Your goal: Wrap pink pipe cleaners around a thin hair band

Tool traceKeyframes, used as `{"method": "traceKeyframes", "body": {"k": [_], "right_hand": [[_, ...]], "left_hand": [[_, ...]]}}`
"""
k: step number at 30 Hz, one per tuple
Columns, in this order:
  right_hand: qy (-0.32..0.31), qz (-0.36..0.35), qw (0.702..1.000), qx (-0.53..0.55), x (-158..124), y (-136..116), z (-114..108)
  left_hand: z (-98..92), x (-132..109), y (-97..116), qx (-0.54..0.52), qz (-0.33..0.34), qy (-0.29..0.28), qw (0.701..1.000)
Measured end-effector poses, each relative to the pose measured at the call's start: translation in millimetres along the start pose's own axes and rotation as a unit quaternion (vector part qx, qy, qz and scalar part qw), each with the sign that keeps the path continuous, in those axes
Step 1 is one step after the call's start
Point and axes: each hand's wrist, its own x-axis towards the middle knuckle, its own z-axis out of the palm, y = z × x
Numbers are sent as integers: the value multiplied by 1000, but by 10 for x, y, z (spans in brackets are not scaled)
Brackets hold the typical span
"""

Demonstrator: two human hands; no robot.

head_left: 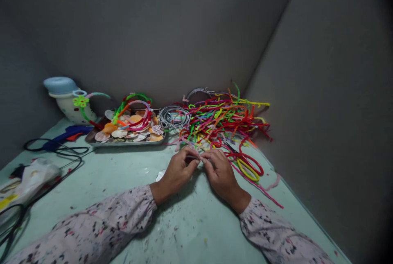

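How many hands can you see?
2. The left hand and the right hand are close together over the table, just in front of the fuzzy pile, pinching a thin pale strip. No others show.

Desk (pixel 107 172), pale green. Far-left corner: blue-lidded container (pixel 67 104); left edge: plastic bag (pixel 41 173). Far edge: metal tray (pixel 129 144), heaped fuzzy stems (pixel 221 118).

Craft workspace: home or workshop, cannot tell which
Walls (pixel 159 30): plain grey, meeting at upper right
Table (pixel 123 174): pale green, specked, lower frame
Right of centre: heaped pipe cleaners (pixel 219 120)
Centre: wire coil (pixel 163 119)
Left of centre: shells (pixel 119 133) in a tray (pixel 129 144)
Left: apparent glue gun (pixel 63 137)
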Motion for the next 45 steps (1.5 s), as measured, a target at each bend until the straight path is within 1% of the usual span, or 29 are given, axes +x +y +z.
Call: {"method": "traceKeyframes", "body": {"k": [10,24,35,40,45], "right_hand": [[2,0,1000,-3,6,-1,2],[-3,0,1000,1,11,-3,2],[-1,-3,1000,5,-8,13,7],[3,-10,1000,4,-8,14,10],[-6,-7,1000,4,3,19,12]], "left_hand": [[4,-9,-2,7,-1,-17,1000],[-4,-13,-4,51,25,-5,998],[-3,-8,-3,34,9,-20,999],[4,-10,-11,32,13,-2,999],[3,-13,6,61,-2,8,998]]}}
